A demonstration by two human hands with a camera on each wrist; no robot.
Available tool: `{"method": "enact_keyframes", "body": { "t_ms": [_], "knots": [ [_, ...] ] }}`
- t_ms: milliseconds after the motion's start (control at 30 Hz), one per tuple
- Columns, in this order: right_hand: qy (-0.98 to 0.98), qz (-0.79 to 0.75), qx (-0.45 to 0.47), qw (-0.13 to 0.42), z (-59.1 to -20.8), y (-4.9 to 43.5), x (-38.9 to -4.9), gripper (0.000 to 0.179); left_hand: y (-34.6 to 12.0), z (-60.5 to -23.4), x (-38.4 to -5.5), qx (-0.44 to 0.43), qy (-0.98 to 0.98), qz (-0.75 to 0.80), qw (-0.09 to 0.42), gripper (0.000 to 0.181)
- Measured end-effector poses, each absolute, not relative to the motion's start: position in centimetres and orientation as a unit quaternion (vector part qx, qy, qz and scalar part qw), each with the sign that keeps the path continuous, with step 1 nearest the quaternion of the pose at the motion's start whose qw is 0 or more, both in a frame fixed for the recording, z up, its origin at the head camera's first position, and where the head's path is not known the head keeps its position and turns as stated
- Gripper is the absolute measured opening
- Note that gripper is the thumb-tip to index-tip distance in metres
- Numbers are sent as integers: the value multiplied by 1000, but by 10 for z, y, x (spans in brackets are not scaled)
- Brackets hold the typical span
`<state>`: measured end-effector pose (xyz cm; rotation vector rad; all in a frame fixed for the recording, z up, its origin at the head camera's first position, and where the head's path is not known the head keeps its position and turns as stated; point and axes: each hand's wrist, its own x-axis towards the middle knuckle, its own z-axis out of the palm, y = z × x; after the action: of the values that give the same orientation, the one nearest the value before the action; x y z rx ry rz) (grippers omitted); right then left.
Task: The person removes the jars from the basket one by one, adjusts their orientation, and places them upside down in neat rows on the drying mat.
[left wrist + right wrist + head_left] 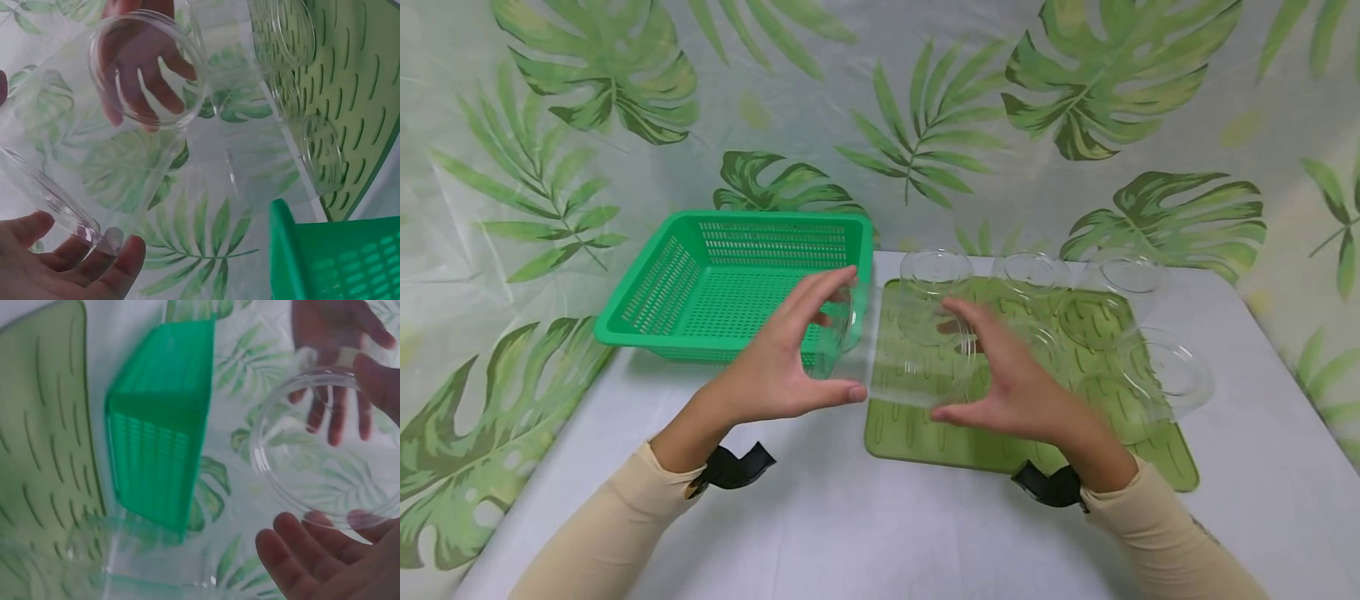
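A clear see-through cylindrical container [917,367] lies sideways in the air between my two hands, over the left part of the green mat. My left hand [771,358] grips its left end, thumb below and fingers above. Around the right end curl the fingers and thumb of my right hand [1018,379], slightly blurred. In the left wrist view the round right end [201,75] shows the other hand's fingers through it. The right wrist view has the ring-shaped end [259,450] between thumb and fingers.
A green plastic basket [655,340] with slotted walls stands at the back left. Several similar clear containers [1172,371] stand on the green ridged mat [917,437] to the right. A leaf-print sheet [925,108] hangs behind the white-covered table [880,525].
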<state>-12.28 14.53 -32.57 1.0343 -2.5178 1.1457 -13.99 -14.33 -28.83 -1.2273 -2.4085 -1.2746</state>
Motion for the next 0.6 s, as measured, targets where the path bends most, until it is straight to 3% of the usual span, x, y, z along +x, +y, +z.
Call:
{"method": "enact_keyframes", "body": {
  "t_ms": [300,600],
  "knots": [
    [-835,418,334,130,-343,129,-120,116,-147,-262,-133,-420,-836,-348,57,110],
    [-820,456,327,114,-355,116,-116,110,-149,-245,-126,-458,-840,-290,33,111]
  ]
}}
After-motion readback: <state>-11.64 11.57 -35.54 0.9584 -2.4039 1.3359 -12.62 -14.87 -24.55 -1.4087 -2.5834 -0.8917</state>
